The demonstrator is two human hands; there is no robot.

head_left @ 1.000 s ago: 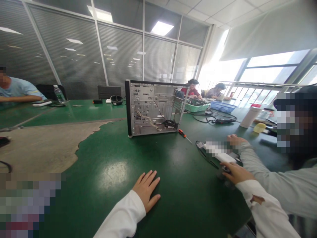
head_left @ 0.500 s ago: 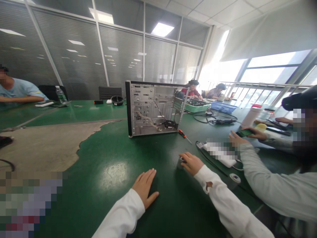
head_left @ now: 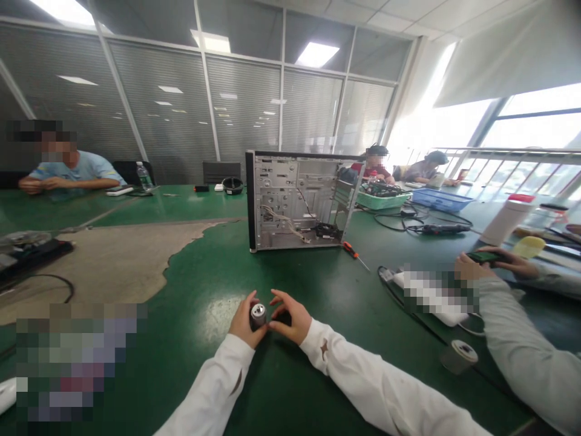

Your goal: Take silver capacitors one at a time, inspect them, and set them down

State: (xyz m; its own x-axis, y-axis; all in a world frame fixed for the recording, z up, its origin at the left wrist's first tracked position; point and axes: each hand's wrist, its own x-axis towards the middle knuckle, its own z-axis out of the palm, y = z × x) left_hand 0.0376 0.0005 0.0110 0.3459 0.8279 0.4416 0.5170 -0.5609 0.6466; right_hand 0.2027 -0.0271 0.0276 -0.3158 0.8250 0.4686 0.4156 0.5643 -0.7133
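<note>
My left hand [head_left: 244, 319] is curled around a small grey metal cylinder [head_left: 258, 315], which stands upright with its round, holed top facing up. Just to its right, my right hand [head_left: 293, 318] has thumb and fingers curved apart, its fingertips close to the cylinder. A dark patch shows inside that hand; it may be shadow. Beyond both hands, an opened computer case [head_left: 299, 200] stands on the green table [head_left: 213, 260], with loose cables inside. An orange-handled screwdriver [head_left: 350, 249] lies at its lower right corner.
A similar metal cylinder [head_left: 459, 357] stands at right, near a white power strip [head_left: 431, 303] and a co-worker's sleeve [head_left: 521, 339]. Green [head_left: 384, 201] and blue [head_left: 441, 201] baskets sit farther back among cables. A torn brown patch [head_left: 113, 254] covers the table at left.
My right hand has moved left with the cylinder, from beside the power strip to my left hand. My left hand has gone from lying flat to curling around it. The view has turned left.
</note>
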